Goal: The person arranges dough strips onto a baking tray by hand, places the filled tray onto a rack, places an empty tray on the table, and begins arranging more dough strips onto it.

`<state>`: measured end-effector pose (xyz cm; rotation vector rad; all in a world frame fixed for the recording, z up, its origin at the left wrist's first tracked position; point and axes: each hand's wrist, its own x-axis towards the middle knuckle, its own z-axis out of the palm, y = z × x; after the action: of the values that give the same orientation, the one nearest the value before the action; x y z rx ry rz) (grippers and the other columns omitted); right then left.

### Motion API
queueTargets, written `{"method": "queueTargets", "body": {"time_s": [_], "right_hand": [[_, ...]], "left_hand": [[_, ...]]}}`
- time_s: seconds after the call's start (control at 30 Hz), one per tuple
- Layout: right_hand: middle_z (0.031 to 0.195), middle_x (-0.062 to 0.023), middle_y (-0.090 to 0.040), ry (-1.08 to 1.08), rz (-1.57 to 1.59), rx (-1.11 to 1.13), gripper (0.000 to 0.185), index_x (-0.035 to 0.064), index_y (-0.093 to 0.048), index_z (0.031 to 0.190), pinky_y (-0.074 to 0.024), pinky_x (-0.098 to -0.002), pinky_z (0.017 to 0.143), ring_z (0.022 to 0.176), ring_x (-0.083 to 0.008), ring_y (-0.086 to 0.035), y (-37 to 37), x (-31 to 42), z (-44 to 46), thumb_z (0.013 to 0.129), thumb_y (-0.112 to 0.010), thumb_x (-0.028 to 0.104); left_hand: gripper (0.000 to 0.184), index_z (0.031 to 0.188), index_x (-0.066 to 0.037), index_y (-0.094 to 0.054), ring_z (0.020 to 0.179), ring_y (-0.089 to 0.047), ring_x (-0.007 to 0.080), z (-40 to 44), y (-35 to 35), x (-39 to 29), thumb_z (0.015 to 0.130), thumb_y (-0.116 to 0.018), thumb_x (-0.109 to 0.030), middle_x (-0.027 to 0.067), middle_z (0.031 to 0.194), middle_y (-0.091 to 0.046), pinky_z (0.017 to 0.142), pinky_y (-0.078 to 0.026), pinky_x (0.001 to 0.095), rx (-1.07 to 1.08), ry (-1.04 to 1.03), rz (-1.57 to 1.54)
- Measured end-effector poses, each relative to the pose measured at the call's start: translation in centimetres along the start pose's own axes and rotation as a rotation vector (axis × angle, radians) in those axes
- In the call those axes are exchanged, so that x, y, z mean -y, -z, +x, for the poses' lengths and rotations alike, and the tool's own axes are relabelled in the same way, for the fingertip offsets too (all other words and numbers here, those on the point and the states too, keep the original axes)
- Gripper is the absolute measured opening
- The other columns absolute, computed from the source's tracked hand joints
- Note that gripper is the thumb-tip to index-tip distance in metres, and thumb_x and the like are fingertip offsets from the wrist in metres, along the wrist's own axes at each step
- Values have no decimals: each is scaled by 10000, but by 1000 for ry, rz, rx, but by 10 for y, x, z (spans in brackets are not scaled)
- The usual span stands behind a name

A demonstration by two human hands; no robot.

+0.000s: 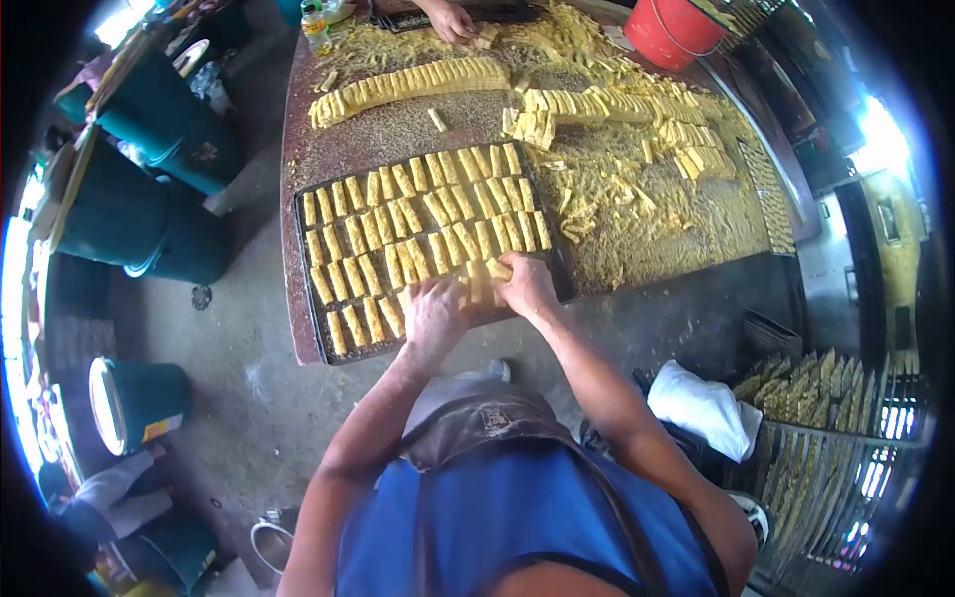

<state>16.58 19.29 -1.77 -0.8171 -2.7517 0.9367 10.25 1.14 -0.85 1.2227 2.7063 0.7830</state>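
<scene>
I had the right hand [527, 285] pinching a pale stick [499, 270] over the tray [563, 271] on the worktop [468, 124] — the left hand's [434, 310] grip I couldn't tell — and judged that crowded fingers could knock neighbouring sticks [373, 188] crooked.

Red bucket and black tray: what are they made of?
The red bucket looks like smooth plastic, bright and evenly coloured. The black tray is probably metal with a dull, dark finish, since its rim looks thin, but I can't be sure.
</scene>
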Motion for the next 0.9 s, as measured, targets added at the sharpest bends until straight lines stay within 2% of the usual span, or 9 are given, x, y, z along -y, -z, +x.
{"method": "queueTargets", "body": {"time_s": [0.13, 0.2, 0.3, 0.4, 0.47, 0.53, 0.6, 0.7, 0.9], "right_hand": [[931, -158, -729, -191, 241, 130, 305, 50, -696, 1035, -561, -370, 773, 835, -260, -715, 20, -1, 4, 801, -751, 238], [877, -156, -731, 133, -69, -79, 292, 52, -698, 1006, -569, -389, 713, 766, -278, -717, 15, -23, -2, 820, -733, 275], [888, -148, -716, 48, -61, 43, 334, 51, -684, 1022, -576, -410, 727, 804, -293, -710, 15, -30, 3, 833, -718, 325], [948, -163, -701, -166, 52, 152, 304, 65, -694, 981, -566, -430, 772, 876, -327, -697, 35, -33, 11, 833, -699, 331], [955, -167, -700, -184, -63, 128, 289, 70, -699, 951, -559, -436, 788, 904, -341, -688, 53, -28, 3, 839, -683, 336], [888, -146, -714, -23, -219, 23, 297, 65, -696, 969, -559, -440, 790, 858, -334, -692, 42, -45, -2, 838, -683, 331], [845, -144, -717, 13, -238, -43, 293, 62, -693, 968, -555, -427, 780, 831, -317, -698, 35, -53, -2, 817, -713, 312], [841, -124, -721, -185, 129, 61, 264, 68, -700, 963, -543, -398, 738, 817, -291, -705, 41, -50, -3, 783, -763, 250], [822, -139, -712, -121, 109, 41, 174, 82, -722, 891, -542, -370, 704, 765, -283, -701, 41, -55, -2, 813, -745, 236]], "left_hand": [[249, 1021, -84, -669, 855, -699, 277, 14, -3, -15, 817, -723, -215, 121, 907, -729, 849, -495, 421, 68, 210, 68], [270, 1064, -17, -632, 777, -715, 300, 20, 7, -29, 827, -672, -142, 203, 861, -715, 699, -571, 388, 78, 440, -77], [261, 1049, -22, -637, 802, -715, 298, 17, 1, -25, 825, -685, -147, 200, 869, -714, 736, -564, 404, 31, 527, -260], [246, 1023, -45, -658, 798, -700, 295, 9, -4, -17, 818, -712, -169, 154, 841, -712, 738, -546, 404, -55, 463, -169], [230, 1001, -72, -677, 849, -670, 294, 7, -6, -6, 810, -733, -188, 110, 880, -699, 771, -513, 395, -60, 207, -11], [294, 1054, -105, -698, 1052, -588, 277, 10, -1, -12, 791, -749, -224, 82, 1060, -655, 911, -422, 433, -126, -89, 30], [357, 1105, -126, -698, 1078, -572, 265, 10, -5, -8, 779, -756, -260, 70, 1083, -644, 925, -398, 441, 29, -193, -1], [369, 1110, -160, -704, 1036, -574, 256, 7, -6, -7, 773, -758, -302, 48, 1025, -637, 912, -388, 432, 48, -190, -47], [436, 1093, -167, -705, 994, -585, 243, 24, 3, -4, 730, -796, -391, 31, 1002, -656, 896, -381, 418, 21, -205, -86]]}}
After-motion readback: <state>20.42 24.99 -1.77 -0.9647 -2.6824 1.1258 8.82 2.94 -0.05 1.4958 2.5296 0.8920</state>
